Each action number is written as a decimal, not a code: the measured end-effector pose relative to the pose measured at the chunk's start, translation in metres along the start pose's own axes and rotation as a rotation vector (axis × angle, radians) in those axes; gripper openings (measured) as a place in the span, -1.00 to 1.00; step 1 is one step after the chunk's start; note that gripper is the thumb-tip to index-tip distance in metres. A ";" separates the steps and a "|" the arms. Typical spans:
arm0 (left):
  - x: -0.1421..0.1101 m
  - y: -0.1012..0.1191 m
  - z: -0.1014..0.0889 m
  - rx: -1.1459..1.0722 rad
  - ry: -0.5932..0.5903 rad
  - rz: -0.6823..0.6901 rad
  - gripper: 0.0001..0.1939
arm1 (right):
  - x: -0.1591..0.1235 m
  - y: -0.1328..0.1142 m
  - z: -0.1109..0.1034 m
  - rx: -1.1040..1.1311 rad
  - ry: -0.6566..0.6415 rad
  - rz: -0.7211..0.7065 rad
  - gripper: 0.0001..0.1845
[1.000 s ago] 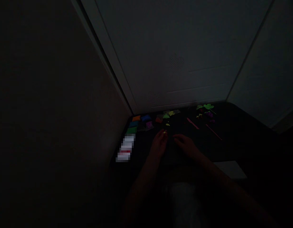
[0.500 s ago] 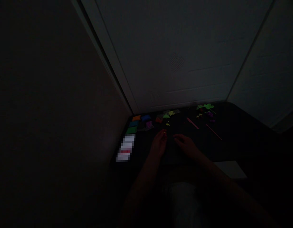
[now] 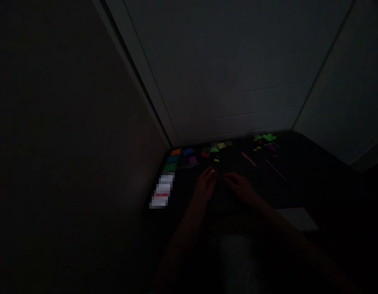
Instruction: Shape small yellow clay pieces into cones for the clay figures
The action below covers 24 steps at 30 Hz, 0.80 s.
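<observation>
The scene is very dark. Pinched in the fingertips of my left hand [image 3: 205,183] is a small piece of yellow clay [image 3: 212,171]. A hand's width to the right, my right hand [image 3: 239,183] rests low over the black table [image 3: 259,196], its fingers reaching left and apart, with nothing visible in them. Just beyond my left hand lies a yellow-green clay lump [image 3: 216,160], with a tiny bit beside it. A pink modelling knife [image 3: 249,159] and a thin pink stick [image 3: 276,170] lie to the right of my hands.
Orange [image 3: 176,152], blue [image 3: 188,152], green [image 3: 170,167] and purple [image 3: 193,161] packets lie at the back left. Opened red [image 3: 205,154] and yellow packets [image 3: 224,145] are near the wall. A green flower-shaped piece [image 3: 269,137] and purple clay [image 3: 270,147] sit back right.
My left hand has turned slightly and shifted a little to the right, showing more of the yellow piece. My right hand stays almost still.
</observation>
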<state>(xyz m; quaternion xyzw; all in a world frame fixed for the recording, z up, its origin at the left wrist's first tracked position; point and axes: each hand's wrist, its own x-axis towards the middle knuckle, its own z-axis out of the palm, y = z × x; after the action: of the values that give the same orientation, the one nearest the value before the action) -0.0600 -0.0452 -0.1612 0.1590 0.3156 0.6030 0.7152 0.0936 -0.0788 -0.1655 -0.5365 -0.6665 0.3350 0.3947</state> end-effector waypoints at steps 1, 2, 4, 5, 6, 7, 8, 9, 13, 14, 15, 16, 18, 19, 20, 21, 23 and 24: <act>0.000 0.000 -0.001 0.000 -0.001 -0.001 -0.83 | 0.000 0.000 0.000 0.000 0.002 -0.001 -0.68; 0.001 0.000 -0.001 0.001 -0.001 -0.002 -0.83 | 0.000 -0.001 0.000 -0.001 0.003 -0.002 -0.68; 0.002 -0.001 -0.003 0.001 -0.002 -0.001 -0.83 | -0.001 -0.001 -0.001 0.000 0.002 0.000 -0.68; 0.002 -0.002 -0.003 0.001 -0.004 0.000 -0.84 | -0.001 -0.001 -0.001 0.001 0.001 0.002 -0.68; 0.003 -0.002 -0.003 0.001 -0.004 0.002 -0.85 | -0.001 -0.001 -0.001 0.002 0.000 0.005 -0.68; 0.003 -0.002 -0.004 0.001 -0.004 0.005 -0.85 | -0.001 -0.002 -0.001 0.003 -0.002 0.008 -0.68; 0.003 -0.002 -0.004 0.003 -0.002 0.007 -0.86 | -0.001 -0.002 -0.001 0.004 -0.004 0.011 -0.68; 0.003 -0.002 -0.004 0.005 0.001 0.010 -0.86 | -0.001 -0.002 -0.001 0.006 -0.005 0.012 -0.68; 0.003 0.000 -0.004 0.025 0.016 0.020 -0.90 | -0.001 -0.002 -0.001 0.012 0.002 0.009 -0.68; 0.003 0.000 -0.004 0.037 0.018 0.021 -0.91 | -0.001 -0.002 -0.001 0.012 0.009 0.009 -0.68; 0.002 0.000 -0.004 0.054 0.018 0.020 -0.93 | -0.001 -0.001 0.000 0.012 0.015 0.010 -0.68; 0.002 -0.001 -0.004 0.077 0.014 0.018 -0.95 | -0.001 0.000 0.000 0.013 0.021 0.012 -0.67; 0.000 -0.004 -0.003 0.138 -0.005 0.014 -0.94 | -0.001 0.003 0.001 0.018 0.032 0.010 -0.66; -0.001 -0.005 -0.003 0.174 -0.020 0.013 -0.90 | -0.001 0.004 0.002 0.021 0.039 0.005 -0.65; -0.002 -0.007 -0.002 0.209 -0.037 0.015 -0.85 | 0.000 0.005 0.003 0.024 0.048 -0.003 -0.64; -0.003 -0.009 -0.001 0.243 -0.057 0.018 -0.79 | 0.000 0.005 0.003 0.026 0.057 -0.014 -0.63; -0.005 -0.011 0.000 0.300 -0.097 0.022 -0.69 | 0.000 0.005 0.004 0.021 0.068 -0.040 -0.61; -0.005 -0.012 0.000 0.323 -0.116 0.022 -0.64 | 0.001 0.005 0.004 0.014 0.070 -0.054 -0.61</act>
<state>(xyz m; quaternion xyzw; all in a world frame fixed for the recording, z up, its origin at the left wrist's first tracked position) -0.0516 -0.0530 -0.1671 0.3096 0.3650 0.5421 0.6907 0.0920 -0.0774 -0.1712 -0.5270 -0.6639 0.3102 0.4305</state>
